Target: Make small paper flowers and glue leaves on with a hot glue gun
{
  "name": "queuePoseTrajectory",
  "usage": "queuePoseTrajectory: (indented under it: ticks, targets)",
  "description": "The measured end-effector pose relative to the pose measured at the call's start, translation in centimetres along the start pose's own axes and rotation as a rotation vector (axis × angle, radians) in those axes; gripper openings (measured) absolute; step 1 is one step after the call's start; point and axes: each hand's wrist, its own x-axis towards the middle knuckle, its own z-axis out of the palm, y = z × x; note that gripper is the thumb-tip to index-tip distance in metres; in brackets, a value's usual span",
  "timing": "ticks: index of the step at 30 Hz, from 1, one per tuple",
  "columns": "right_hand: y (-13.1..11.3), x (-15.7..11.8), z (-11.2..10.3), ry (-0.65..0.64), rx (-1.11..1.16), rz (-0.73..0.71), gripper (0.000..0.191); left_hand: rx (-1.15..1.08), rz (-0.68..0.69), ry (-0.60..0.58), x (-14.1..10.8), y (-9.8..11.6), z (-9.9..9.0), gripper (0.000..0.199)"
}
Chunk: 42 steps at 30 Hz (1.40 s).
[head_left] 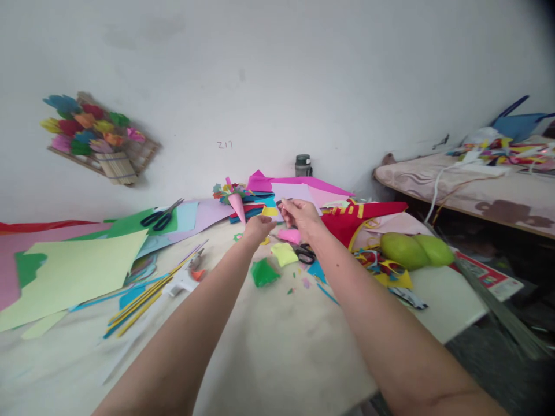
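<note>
My left hand (260,229) reaches over the middle of the table, fingers drawn together and pointing right; what they hold, if anything, is too small to tell. Close beside it, my right hand (302,218) is pinched, with a small dark bit at its fingertips that I cannot identify. Beneath the hands are a pink packet (289,235), a light yellow packet (284,253) and a green packet (265,273). Black-handled scissors (304,253) lie partly under my right wrist. Just behind my left hand is a pink paper cone with colourful paper flowers (236,207).
On the left lie coloured sheets (87,260), another pair of scissors (161,216), thin sticks (139,306) and a white glue gun (184,280). Red cloth (347,222) and green fruit (405,249) are on the right. A dark bottle (303,166) stands by the wall.
</note>
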Motion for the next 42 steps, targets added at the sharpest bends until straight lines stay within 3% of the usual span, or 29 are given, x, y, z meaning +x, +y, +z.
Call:
queuePoseTrajectory:
  ticks: [7,12,18,21,25,31,42]
  targets:
    - [1.1,-1.0,1.5,-0.113,-0.089,0.123,0.019,-0.106,0.017,-0.016,-3.5,0.0,-6.3,0.040]
    - [1.2,-1.9,3.0,-0.164,-0.210,0.098,0.012,0.273,0.071,0.122,-6.8,-1.4,-9.4,0.032]
    - [1.2,-2.7,4.2,-0.201,-0.292,0.134,0.016,0.578,0.070,0.222,-9.9,-3.1,-10.3,0.028]
    - [1.3,-2.9,4.6,-0.217,-0.272,0.161,0.003,0.563,0.041,0.256,-10.4,-3.8,-10.9,0.030]
    - [1.5,-3.1,4.7,-0.239,-0.279,0.149,0.006,0.457,0.005,0.353,-10.9,-4.5,-12.6,0.032]
    - [1.9,-3.3,4.7,-0.204,-0.414,0.101,0.028,0.457,-0.035,0.592,-11.8,-5.5,-15.0,0.032]
    - [2.8,-3.7,5.7,-0.222,-0.324,0.129,0.012,0.503,-0.017,0.595,-11.9,-6.4,-15.4,0.028]
